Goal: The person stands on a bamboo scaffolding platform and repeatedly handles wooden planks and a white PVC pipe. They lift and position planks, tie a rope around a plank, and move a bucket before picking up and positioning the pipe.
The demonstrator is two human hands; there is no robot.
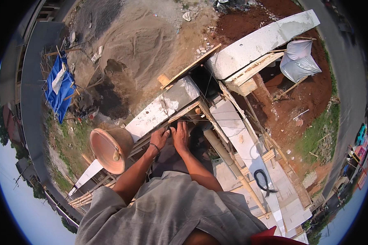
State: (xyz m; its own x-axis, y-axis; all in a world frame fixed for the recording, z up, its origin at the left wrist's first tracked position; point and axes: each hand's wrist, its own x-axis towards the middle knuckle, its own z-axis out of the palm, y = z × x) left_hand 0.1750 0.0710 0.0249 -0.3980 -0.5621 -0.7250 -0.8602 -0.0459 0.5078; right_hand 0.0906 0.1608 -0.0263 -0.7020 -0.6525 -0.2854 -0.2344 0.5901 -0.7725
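A long pale grey concrete beam (167,105), stained white and cased in wooden boards, was seen running slantwise across the site, high above a heap of brown sand (139,45). An orange dome-shaped plastic bucket (110,149) was hung just left of the arms. The left hand (160,138) and right hand (180,136) were pressed close together, fingers curled on thin dark wire (173,127) at the beam's edge.

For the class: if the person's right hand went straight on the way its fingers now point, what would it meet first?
Probably the wooden plank along the grey concrete beam, just past the right hand. Depth is hard to judge in this view, so a thin string there could come first.
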